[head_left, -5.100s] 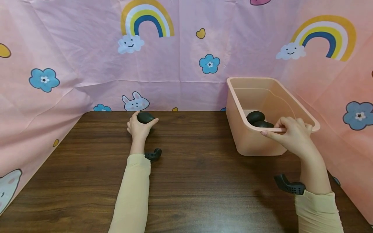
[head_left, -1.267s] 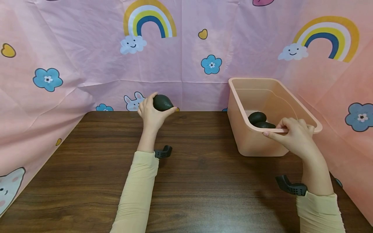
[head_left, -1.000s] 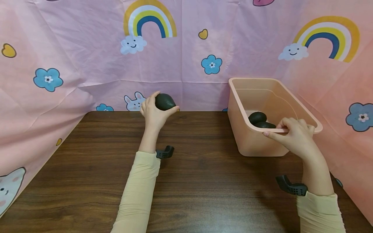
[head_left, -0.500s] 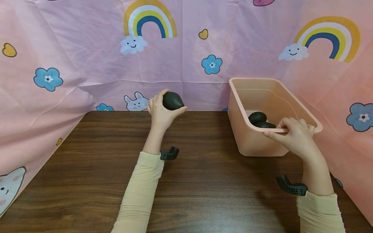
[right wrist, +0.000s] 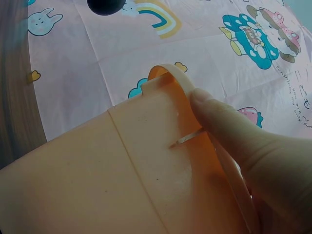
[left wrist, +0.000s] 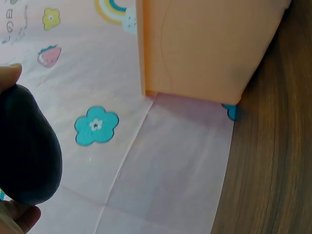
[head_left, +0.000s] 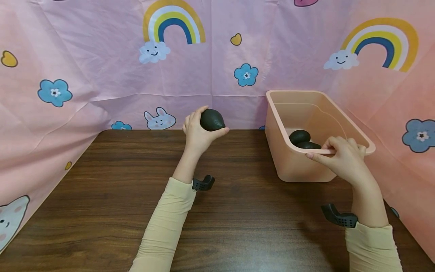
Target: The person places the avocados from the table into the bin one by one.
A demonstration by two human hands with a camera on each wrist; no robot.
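My left hand grips a dark green avocado between thumb and fingers, raised above the far edge of the table. The same avocado fills the left side of the left wrist view, with a fingertip at each end. My right hand pinches the near rim of a peach plastic bin, thumb outside and fingers inside. Two more dark avocados lie inside the bin near that rim. In the right wrist view the thumb presses on the bin's rim; the other fingers are hidden.
The bin stands on the right of a dark wood table. Behind and beside the table hangs a pink printed cloth. A black wrist mount sits on the left wrist, another on the right.
My left hand has lifted the avocado from the table's far edge and carried it rightward toward the bin, dipping slightly lately. My right hand and the bin have stayed put.
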